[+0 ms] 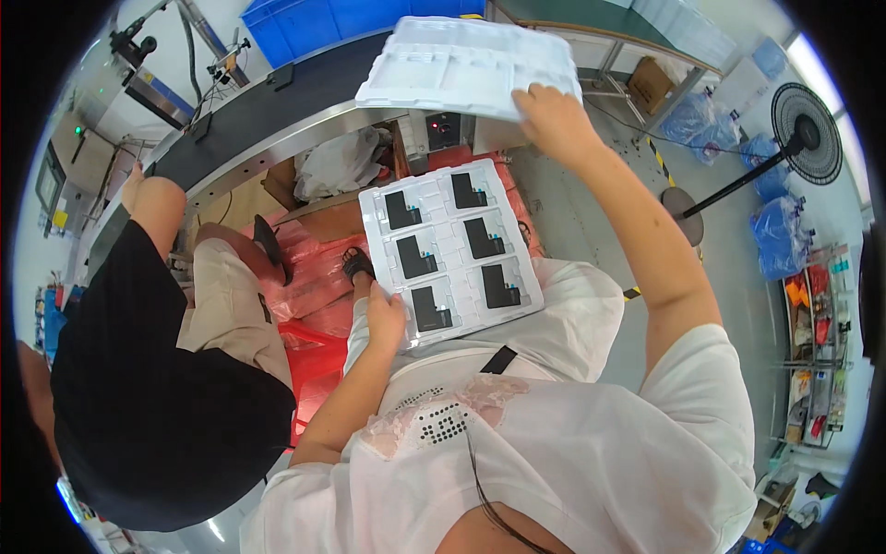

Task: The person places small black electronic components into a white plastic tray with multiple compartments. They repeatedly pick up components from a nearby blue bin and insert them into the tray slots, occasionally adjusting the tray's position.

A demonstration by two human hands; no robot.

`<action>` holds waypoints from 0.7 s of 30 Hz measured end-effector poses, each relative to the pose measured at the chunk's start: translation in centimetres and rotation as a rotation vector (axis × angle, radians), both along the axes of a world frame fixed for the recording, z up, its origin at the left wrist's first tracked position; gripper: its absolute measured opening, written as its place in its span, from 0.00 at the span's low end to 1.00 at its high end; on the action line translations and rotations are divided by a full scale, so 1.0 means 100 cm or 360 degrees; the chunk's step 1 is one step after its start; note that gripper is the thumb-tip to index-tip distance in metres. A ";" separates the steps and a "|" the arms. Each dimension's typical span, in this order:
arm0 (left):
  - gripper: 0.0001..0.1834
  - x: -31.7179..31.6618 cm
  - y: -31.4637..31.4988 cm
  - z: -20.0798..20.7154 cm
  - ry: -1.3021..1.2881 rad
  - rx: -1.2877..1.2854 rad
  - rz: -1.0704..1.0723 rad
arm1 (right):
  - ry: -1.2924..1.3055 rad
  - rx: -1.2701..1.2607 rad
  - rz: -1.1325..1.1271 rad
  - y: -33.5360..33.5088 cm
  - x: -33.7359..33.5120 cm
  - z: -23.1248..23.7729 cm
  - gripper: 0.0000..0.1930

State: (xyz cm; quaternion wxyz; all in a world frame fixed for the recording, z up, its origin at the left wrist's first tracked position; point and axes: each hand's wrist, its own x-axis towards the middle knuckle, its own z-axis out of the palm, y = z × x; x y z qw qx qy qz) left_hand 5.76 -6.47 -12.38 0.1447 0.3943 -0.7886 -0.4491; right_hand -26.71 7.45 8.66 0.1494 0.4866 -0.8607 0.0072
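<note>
Shallow white moulded-plastic tray point(450, 249) is tilted across my lap, six flat black L-shaped pieces point(434, 312) in its pockets, two columns of three. My left hand point(385, 319) has its fingers closed on the left rim by the near-left corner; the underside is hidden. Likely light but thin-walled: expect flex if held by one corner, so best to grip the stiffer rims on opposite sides and keep it level. Pieces look smooth and probably slide or mark easily; take them by their edges, no bending.

My right hand point(558, 125) pinches the near edge of a second white moulded tray point(466, 69), close to its near-right corner, over the black belt point(318, 81). Probably light and floppy too. Can't tell if it touches the belt.
</note>
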 end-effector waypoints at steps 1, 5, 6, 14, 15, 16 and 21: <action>0.30 0.009 -0.006 -0.012 0.0028 -0.0043 -0.0016 | -0.0056 -0.0007 0.0110 -0.002 0.029 0.006 0.27; 0.30 0.019 -0.011 -0.009 0.0259 -0.0872 0.0131 | -0.0423 -0.0023 0.0325 0.011 0.152 0.008 0.27; 0.30 0.004 -0.003 0.021 0.0597 -0.0275 0.0213 | -0.0645 0.0087 0.0289 0.016 0.174 0.005 0.28; 0.15 -0.021 -0.044 0.054 0.0355 0.0405 -0.0065 | -0.1231 0.0103 0.0654 0.005 0.254 -0.071 0.31; 0.14 -0.015 -0.055 0.042 0.0152 0.0256 -0.0124 | -0.1340 0.0096 0.0724 0.007 0.254 -0.073 0.30; 0.14 -0.014 -0.056 0.038 0.0179 0.0149 -0.0112 | -0.1452 -0.0043 0.0689 0.011 0.249 -0.081 0.27; 0.15 -0.009 -0.071 -0.018 0.0021 -0.0767 -0.0186 | -0.0807 -0.0700 0.0153 0.030 0.196 -0.123 0.23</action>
